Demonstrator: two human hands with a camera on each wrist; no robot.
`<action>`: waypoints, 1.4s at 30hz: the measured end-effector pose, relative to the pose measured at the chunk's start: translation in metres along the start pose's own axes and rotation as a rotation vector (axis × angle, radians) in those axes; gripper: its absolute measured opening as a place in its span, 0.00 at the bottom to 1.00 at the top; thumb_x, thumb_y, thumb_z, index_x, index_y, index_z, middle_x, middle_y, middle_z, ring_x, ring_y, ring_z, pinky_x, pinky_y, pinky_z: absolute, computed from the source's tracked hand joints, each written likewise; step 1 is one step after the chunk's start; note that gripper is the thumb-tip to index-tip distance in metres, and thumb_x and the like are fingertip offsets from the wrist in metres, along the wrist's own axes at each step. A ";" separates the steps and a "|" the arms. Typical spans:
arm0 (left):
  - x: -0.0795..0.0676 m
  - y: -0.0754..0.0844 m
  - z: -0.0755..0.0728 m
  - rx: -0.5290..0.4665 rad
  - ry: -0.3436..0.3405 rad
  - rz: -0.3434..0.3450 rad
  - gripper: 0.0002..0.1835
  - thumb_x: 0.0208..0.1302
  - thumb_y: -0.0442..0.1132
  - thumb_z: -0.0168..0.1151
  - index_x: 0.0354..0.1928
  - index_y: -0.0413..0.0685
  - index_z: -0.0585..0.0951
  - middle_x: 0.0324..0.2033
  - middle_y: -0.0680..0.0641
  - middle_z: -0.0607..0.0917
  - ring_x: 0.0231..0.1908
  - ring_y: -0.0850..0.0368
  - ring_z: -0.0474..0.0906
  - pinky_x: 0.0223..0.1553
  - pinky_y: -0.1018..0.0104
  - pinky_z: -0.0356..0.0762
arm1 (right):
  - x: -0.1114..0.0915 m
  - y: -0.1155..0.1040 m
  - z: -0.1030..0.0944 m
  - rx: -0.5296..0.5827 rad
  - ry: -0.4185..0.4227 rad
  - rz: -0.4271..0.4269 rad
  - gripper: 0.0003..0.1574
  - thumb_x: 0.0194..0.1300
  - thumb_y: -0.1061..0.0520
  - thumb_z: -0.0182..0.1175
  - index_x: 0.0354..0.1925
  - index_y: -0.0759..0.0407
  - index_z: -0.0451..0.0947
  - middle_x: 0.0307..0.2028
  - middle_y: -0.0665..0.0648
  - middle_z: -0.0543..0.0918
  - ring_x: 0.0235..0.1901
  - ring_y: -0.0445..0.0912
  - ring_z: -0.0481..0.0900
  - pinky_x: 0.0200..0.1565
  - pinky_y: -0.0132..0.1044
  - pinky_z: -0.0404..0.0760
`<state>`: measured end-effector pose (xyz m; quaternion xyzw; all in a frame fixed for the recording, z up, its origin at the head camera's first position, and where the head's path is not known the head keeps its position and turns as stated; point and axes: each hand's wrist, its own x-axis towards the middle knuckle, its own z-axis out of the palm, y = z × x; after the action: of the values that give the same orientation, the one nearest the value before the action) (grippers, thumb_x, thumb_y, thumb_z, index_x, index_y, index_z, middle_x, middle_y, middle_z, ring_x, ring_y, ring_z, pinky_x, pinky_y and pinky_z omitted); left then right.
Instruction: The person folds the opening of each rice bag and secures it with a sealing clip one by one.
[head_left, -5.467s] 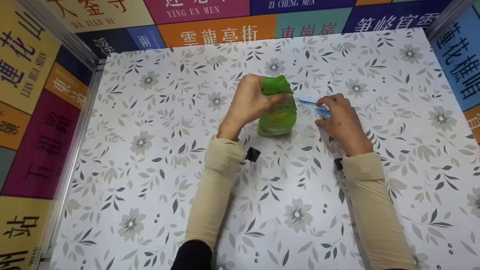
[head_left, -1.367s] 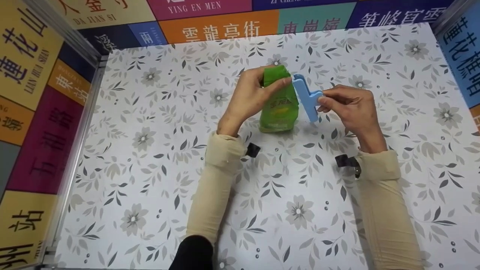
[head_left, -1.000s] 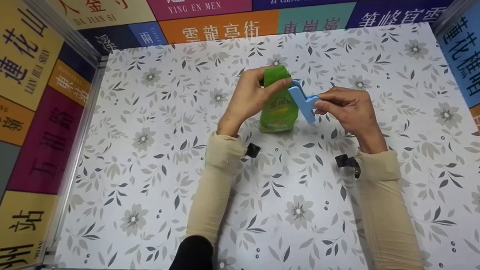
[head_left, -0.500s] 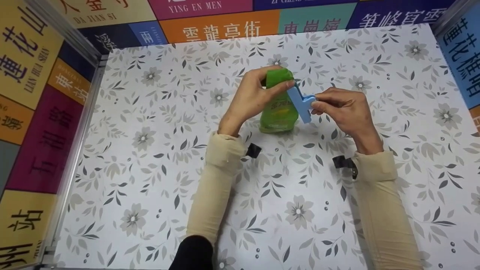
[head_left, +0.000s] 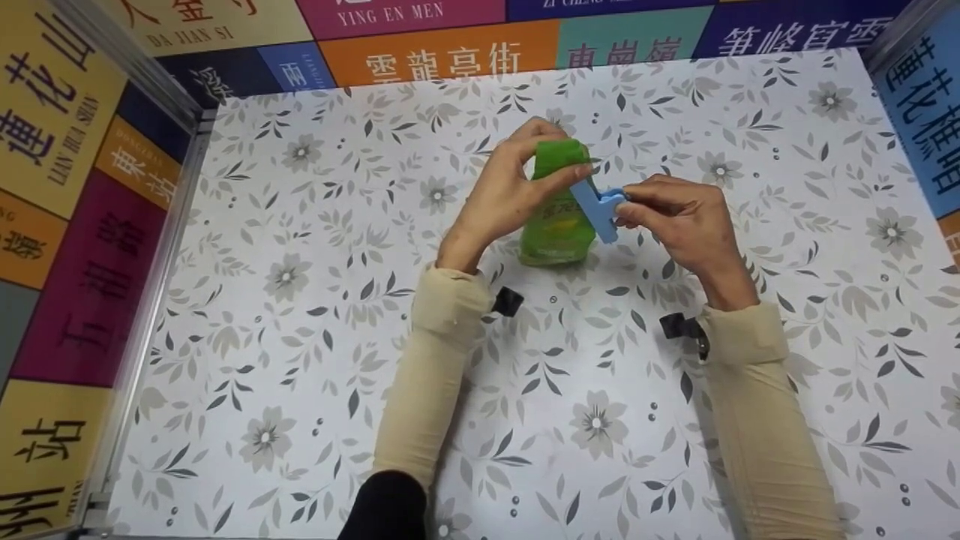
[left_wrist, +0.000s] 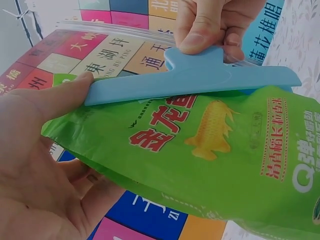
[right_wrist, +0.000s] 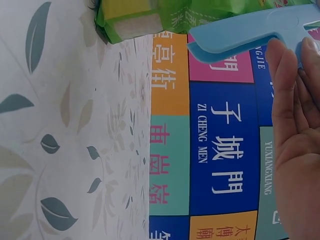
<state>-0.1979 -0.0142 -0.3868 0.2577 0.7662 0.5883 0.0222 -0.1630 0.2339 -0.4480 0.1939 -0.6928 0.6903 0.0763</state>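
Note:
My left hand [head_left: 502, 187] grips the upper part of a green rice bag [head_left: 559, 232], thumb on the front and fingers behind. The bag stands upright on the table, with red lettering and a golden fish on its front in the left wrist view. My right hand [head_left: 682, 221] pinches the handles of a light blue bag clip [head_left: 595, 210] between thumb and fingers. Seen from the left wrist, the long clip bar [left_wrist: 200, 81] lies along the bag's right edge, close to my left thumb [left_wrist: 65, 97]. In the right wrist view the clip's two bars [right_wrist: 235, 37] are parted at the near end.
A white table [head_left: 300, 360] with a grey leaf and flower print lies under both arms. Panels [head_left: 442, 56] with coloured blocks and lettering stand behind it and on both sides. Black wrist mounts [head_left: 508, 301] stick out from the beige sleeves [head_left: 427, 375].
My right hand first reached to the blue clip near the table, then lifted it and moved left until its bar overlaps the bag's side. My left hand has kept its hold on the bag.

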 end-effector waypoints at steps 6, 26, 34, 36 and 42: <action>0.000 0.001 0.000 -0.021 -0.015 -0.067 0.09 0.68 0.40 0.72 0.45 0.44 0.89 0.47 0.49 0.82 0.53 0.60 0.77 0.62 0.71 0.72 | 0.000 -0.002 0.003 -0.031 0.002 -0.006 0.13 0.62 0.75 0.68 0.47 0.77 0.86 0.36 0.51 0.91 0.31 0.40 0.90 0.37 0.30 0.88; -0.002 0.007 -0.002 -0.035 -0.062 -0.077 0.11 0.71 0.45 0.69 0.48 0.48 0.88 0.47 0.51 0.87 0.46 0.60 0.82 0.56 0.67 0.80 | 0.000 -0.012 0.011 -0.325 -0.005 0.025 0.22 0.66 0.66 0.70 0.57 0.57 0.87 0.48 0.44 0.88 0.49 0.41 0.85 0.53 0.29 0.83; -0.004 0.006 -0.004 -0.078 0.080 0.042 0.08 0.69 0.42 0.71 0.45 0.48 0.92 0.42 0.48 0.90 0.43 0.59 0.85 0.48 0.65 0.86 | 0.000 -0.013 0.017 -0.365 0.010 -0.042 0.19 0.64 0.66 0.71 0.54 0.60 0.88 0.44 0.43 0.86 0.46 0.40 0.86 0.54 0.31 0.84; -0.004 0.006 -0.004 -0.064 0.107 0.070 0.08 0.68 0.41 0.72 0.44 0.48 0.92 0.41 0.47 0.91 0.42 0.60 0.85 0.49 0.66 0.84 | 0.000 -0.012 0.017 -0.351 0.021 -0.060 0.19 0.62 0.67 0.72 0.53 0.62 0.88 0.43 0.42 0.86 0.46 0.40 0.87 0.53 0.31 0.85; -0.004 0.007 -0.005 -0.099 0.110 0.058 0.06 0.68 0.38 0.71 0.43 0.46 0.93 0.40 0.45 0.91 0.45 0.60 0.84 0.60 0.69 0.77 | 0.001 -0.011 0.020 -0.292 0.067 -0.094 0.18 0.59 0.71 0.73 0.49 0.64 0.89 0.40 0.43 0.89 0.43 0.39 0.88 0.50 0.30 0.86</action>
<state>-0.1937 -0.0193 -0.3798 0.2454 0.7284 0.6392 -0.0242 -0.1567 0.2146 -0.4383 0.1897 -0.7731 0.5839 0.1593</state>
